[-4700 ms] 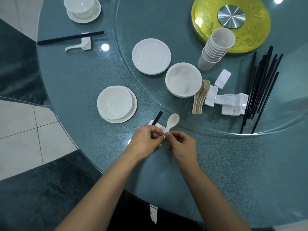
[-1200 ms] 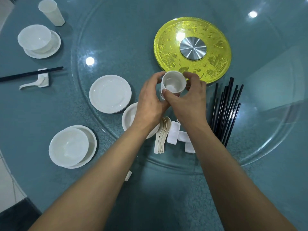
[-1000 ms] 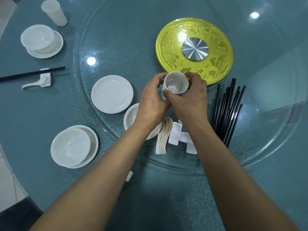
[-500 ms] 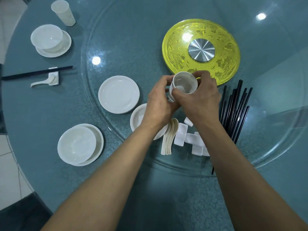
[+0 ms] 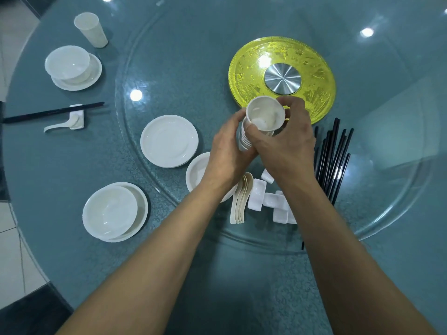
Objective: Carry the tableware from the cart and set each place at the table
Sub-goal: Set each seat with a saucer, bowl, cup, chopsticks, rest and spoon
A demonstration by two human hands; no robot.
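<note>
Two-handed hold on tilted stack of white tapered cups point(image 5: 243, 139), axis 7-to-1 o'clock: left hand point(image 5: 227, 153) gripping base, right hand point(image 5: 287, 143) pinching topmost cup point(image 5: 264, 114), nearer 1 o'clock.

The head-worn camera is looking steeply down, close over the table point(image 5: 60, 165), its wide lens seemingly bending the rim.

A: You are gripping the cup stack point(image 5: 243, 140) with your left hand point(image 5: 226, 154), over the glass turntable point(image 5: 181, 68).
B: Noted. Your right hand point(image 5: 289, 147) is curling round the top cup point(image 5: 264, 116), its mouth facing you.
</note>
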